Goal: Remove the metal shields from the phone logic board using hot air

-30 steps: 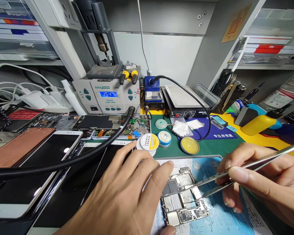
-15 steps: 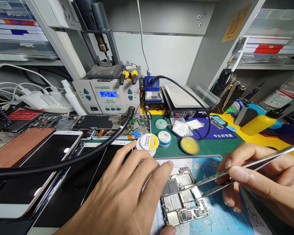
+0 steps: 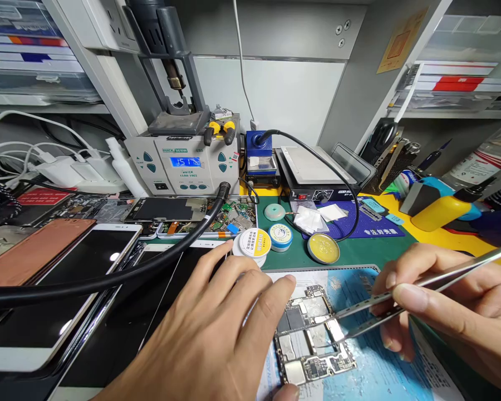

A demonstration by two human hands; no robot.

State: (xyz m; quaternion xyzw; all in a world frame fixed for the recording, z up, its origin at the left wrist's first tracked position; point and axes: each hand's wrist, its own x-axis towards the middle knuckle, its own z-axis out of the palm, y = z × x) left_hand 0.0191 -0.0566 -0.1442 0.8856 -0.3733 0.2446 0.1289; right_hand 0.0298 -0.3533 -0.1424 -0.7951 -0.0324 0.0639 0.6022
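Observation:
A phone circuit board (image 3: pixel 294 370) lies on a blue and white sheet at the lower middle. My left hand (image 3: pixel 229 312) spans its left side, index fingertip by the upper left corner and thumb at the lower edge, steadying it. The other left fingers are spread, reaching toward the spools. In my right hand (image 3: pixel 438 295) I pinch a pair of metal tweezers (image 3: pixel 404 292) between thumb and fingers. The tweezer arms stand apart, with their thin tips over the right half of the board near a bright metal shield. Whether the tips touch it, I cannot tell.
Behind the board stand a white-labelled spool (image 3: pixel 254 243), a blue spool (image 3: pixel 280 236) and a tin of yellow paste (image 3: pixel 323 248). A hot air station (image 3: pixel 186 161) sits further back, its black hose (image 3: pixel 167 259) crossing phones (image 3: pixel 87 284) at left. A yellow bottle (image 3: pixel 438 209) stands right.
The right hand and tweezers have shifted very slightly to the right over the board. The left hand stays put. The station's display reads a little lower.

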